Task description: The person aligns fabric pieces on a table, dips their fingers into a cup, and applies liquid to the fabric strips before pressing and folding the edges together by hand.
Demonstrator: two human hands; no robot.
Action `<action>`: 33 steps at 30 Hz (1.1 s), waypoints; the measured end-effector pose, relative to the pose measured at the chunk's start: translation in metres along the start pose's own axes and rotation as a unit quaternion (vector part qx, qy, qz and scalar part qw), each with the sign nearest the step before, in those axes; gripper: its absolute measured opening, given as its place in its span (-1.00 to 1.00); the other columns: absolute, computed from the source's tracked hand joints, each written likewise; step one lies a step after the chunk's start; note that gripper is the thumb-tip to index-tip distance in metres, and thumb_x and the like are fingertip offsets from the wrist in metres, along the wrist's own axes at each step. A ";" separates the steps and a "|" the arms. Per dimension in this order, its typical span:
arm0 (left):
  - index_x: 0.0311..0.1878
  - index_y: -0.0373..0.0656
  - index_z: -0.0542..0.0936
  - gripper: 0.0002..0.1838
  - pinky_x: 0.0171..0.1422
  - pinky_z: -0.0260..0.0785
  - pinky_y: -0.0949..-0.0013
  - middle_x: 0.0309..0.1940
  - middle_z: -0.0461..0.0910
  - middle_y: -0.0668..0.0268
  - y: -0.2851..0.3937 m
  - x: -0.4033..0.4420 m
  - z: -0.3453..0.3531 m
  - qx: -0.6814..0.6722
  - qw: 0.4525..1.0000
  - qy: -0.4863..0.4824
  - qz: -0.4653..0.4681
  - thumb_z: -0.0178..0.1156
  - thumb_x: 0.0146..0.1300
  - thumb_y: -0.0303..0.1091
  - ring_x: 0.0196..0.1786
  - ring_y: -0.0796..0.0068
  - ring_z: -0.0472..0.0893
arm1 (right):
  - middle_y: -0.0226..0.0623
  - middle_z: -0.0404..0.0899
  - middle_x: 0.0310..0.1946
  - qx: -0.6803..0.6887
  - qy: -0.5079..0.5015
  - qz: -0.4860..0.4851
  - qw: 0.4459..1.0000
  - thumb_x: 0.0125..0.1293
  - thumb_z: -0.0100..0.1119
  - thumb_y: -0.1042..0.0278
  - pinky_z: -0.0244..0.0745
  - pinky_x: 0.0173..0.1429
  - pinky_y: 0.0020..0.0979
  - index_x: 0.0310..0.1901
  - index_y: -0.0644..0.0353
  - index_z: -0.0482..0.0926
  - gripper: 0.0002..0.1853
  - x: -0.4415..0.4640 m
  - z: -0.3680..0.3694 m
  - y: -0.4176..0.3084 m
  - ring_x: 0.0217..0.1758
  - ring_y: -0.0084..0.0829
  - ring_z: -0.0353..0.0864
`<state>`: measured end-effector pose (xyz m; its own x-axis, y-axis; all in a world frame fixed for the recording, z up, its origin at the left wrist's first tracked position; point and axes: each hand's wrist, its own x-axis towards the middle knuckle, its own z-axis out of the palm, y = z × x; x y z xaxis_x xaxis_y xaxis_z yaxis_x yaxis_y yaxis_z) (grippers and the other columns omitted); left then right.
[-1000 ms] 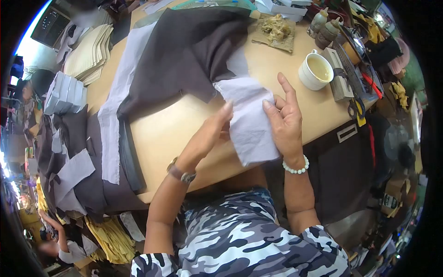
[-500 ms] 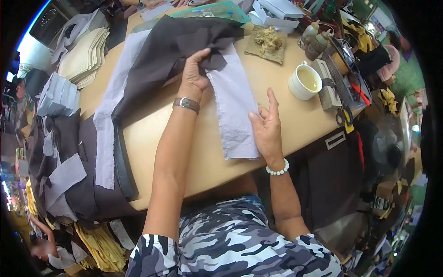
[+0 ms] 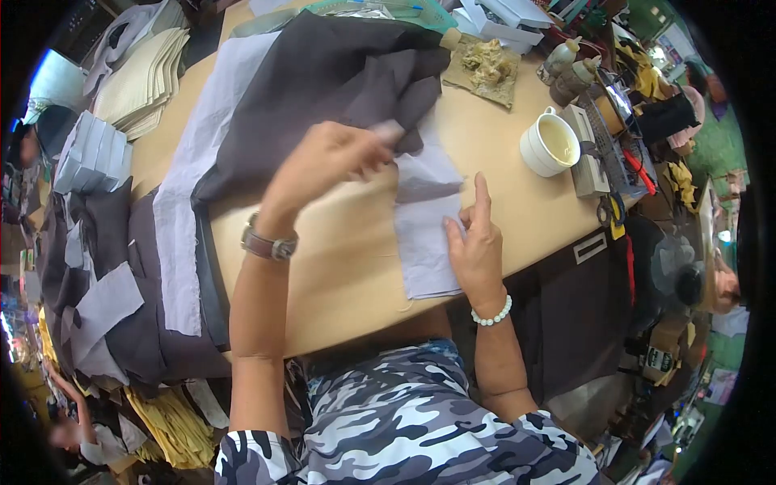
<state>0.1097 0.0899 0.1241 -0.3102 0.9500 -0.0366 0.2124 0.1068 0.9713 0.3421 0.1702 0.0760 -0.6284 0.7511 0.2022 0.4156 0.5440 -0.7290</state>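
We find right grip (image 3: 477,252) parted, seemingly steadying the rectangular lilac cloth strip (image 3: 425,249) beside it; left grip (image 3: 327,162) blurred, closure we cannot tell.

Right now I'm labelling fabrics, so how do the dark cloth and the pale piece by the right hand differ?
The dark cloth is dark brownish-grey; the pale piece is light lilac-grey. The dark cloth spreads wide with loose folds, while the pale piece is smaller and lies flatter. Both rest on the table.
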 end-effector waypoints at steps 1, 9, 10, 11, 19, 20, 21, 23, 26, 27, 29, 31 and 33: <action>-0.21 -0.31 0.69 -0.68 -0.23 0.41 0.54 -0.44 0.64 0.24 0.008 -0.002 0.013 0.100 0.994 -0.004 0.049 0.16 0.33 -0.19 -0.35 0.51 0.60 | -0.12 0.43 -0.52 -0.003 -0.002 0.000 1.000 0.17 0.16 0.56 0.39 -0.33 -0.19 0.40 0.37 -0.01 -0.21 -0.001 -0.001 0.000 -0.49 -0.11 0.51; -0.01 0.05 0.67 -0.68 0.42 -0.08 -0.29 0.28 0.37 0.24 -0.068 0.055 0.032 0.423 0.885 0.109 0.161 0.04 0.36 -0.07 0.42 0.15 0.22 | -0.07 0.48 -0.46 -0.032 -0.004 0.016 0.999 0.17 0.15 0.55 0.43 -0.29 -0.18 0.41 0.34 0.01 -0.22 -0.020 -0.005 -0.006 -0.43 -0.07 0.55; 0.00 0.05 0.67 -0.67 0.42 -0.09 -0.29 0.30 0.37 0.24 -0.070 0.063 0.028 0.388 0.902 0.115 0.150 0.02 0.37 -0.06 0.42 0.16 0.22 | -0.07 0.49 -0.45 -0.033 -0.005 0.018 0.999 0.17 0.15 0.54 0.44 -0.29 -0.18 0.41 0.34 0.01 -0.22 -0.021 -0.005 -0.007 -0.43 -0.07 0.55; 0.02 0.03 0.66 -0.65 0.44 -0.08 -0.24 0.29 0.38 0.24 -0.073 0.070 0.025 0.373 0.909 0.119 0.141 0.00 0.38 -0.06 0.38 0.18 0.28 | -0.06 0.49 -0.45 -0.034 -0.005 0.019 0.999 0.18 0.16 0.53 0.44 -0.29 -0.17 0.41 0.33 0.01 -0.22 -0.021 -0.005 -0.007 -0.42 -0.07 0.56; 0.01 -0.09 0.65 -0.67 0.39 0.13 0.19 0.23 0.46 0.22 -0.073 0.072 0.019 0.286 0.939 0.140 0.132 0.17 0.25 -0.16 0.29 0.18 0.40 | -0.02 0.53 -0.21 -0.194 0.050 -0.118 0.973 0.14 0.17 0.54 0.47 -0.12 -0.22 0.32 0.33 0.24 -0.34 -0.018 -0.019 -0.012 -0.22 -0.08 0.57; 0.02 -0.07 0.65 -0.67 0.40 0.12 0.19 0.24 0.45 0.21 -0.070 0.069 0.019 0.281 0.940 0.137 0.135 0.18 0.23 -0.19 0.30 0.18 0.38 | -0.02 0.53 -0.18 -0.221 0.081 -0.166 0.958 0.14 0.16 0.55 0.46 -0.07 -0.23 0.30 0.32 0.27 -0.36 -0.012 -0.023 -0.012 -0.17 -0.08 0.56; 0.02 -0.06 0.64 -0.68 0.40 0.12 0.19 0.25 0.43 0.21 -0.065 0.065 0.019 0.277 0.942 0.133 0.136 0.19 0.22 -0.22 0.31 0.17 0.37 | -0.02 0.53 -0.18 -0.197 0.083 -0.180 0.960 0.14 0.14 0.56 0.44 -0.04 -0.23 0.30 0.32 0.27 -0.37 -0.005 -0.025 -0.011 -0.14 -0.08 0.55; 0.04 0.00 0.64 -0.66 0.46 0.04 0.11 0.28 0.39 0.20 -0.056 0.058 0.021 0.265 0.945 0.119 0.148 0.20 0.16 -0.32 0.36 0.11 0.30 | -0.01 0.53 -0.17 -0.144 0.088 -0.209 0.963 0.15 0.11 0.59 0.41 0.04 -0.23 0.29 0.32 0.28 -0.39 0.018 -0.025 -0.010 -0.08 -0.07 0.53; -0.09 0.04 0.70 -0.75 0.48 -0.18 -0.21 0.28 0.39 0.18 -0.045 0.047 0.029 0.280 0.944 0.089 0.151 0.25 0.15 -0.23 0.41 0.07 0.23 | -0.03 0.54 -0.17 -0.051 0.081 -0.235 0.967 0.15 0.07 0.63 0.44 -0.01 -0.22 0.30 0.34 0.26 -0.39 0.054 -0.013 -0.020 -0.13 -0.09 0.55; -0.16 0.06 0.72 -0.78 0.47 -0.22 -0.27 0.29 0.38 0.19 -0.049 0.045 0.031 0.300 0.938 0.080 0.155 0.27 0.13 -0.19 0.44 0.09 0.19 | -0.03 0.54 -0.18 0.003 0.057 -0.195 0.979 0.15 0.06 0.64 0.44 -0.02 -0.21 0.31 0.35 0.24 -0.38 0.062 -0.007 -0.023 -0.14 -0.10 0.55; -0.15 0.07 0.72 -0.78 0.48 -0.23 -0.26 0.30 0.36 0.19 -0.058 0.038 0.034 0.350 0.918 0.074 0.169 0.28 0.13 -0.19 0.45 0.10 0.16 | -0.03 0.53 -0.19 0.111 0.009 -0.113 0.987 0.15 0.05 0.65 0.46 -0.05 -0.21 0.32 0.36 0.21 -0.37 0.074 0.005 -0.028 -0.17 -0.11 0.56; -0.10 0.04 0.70 -0.71 0.49 -0.25 -0.24 0.33 0.33 0.20 -0.061 0.031 0.034 0.375 0.908 0.065 0.172 0.31 0.11 -0.16 0.48 0.11 0.10 | -0.04 0.53 -0.20 0.069 -0.036 -0.101 0.992 0.15 0.05 0.65 0.47 -0.08 -0.22 0.35 0.34 0.15 -0.33 0.074 0.023 -0.012 -0.19 -0.13 0.57; -0.02 0.00 0.66 -0.59 0.50 -0.25 -0.21 0.35 0.30 0.20 -0.060 0.027 0.031 0.375 0.911 0.062 0.160 0.35 0.05 -0.10 0.48 0.11 0.09 | -0.02 0.51 -0.16 0.023 -0.067 -0.113 0.991 0.11 0.11 0.62 0.47 -0.01 -0.23 0.40 0.32 0.05 -0.23 0.069 0.036 -0.001 -0.14 -0.13 0.57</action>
<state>0.1169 0.1181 0.0575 -0.2131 0.9320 0.2931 0.8699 0.0444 0.4912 0.2749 0.2083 0.0670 -0.7851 0.5539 0.2773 0.2260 0.6729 -0.7043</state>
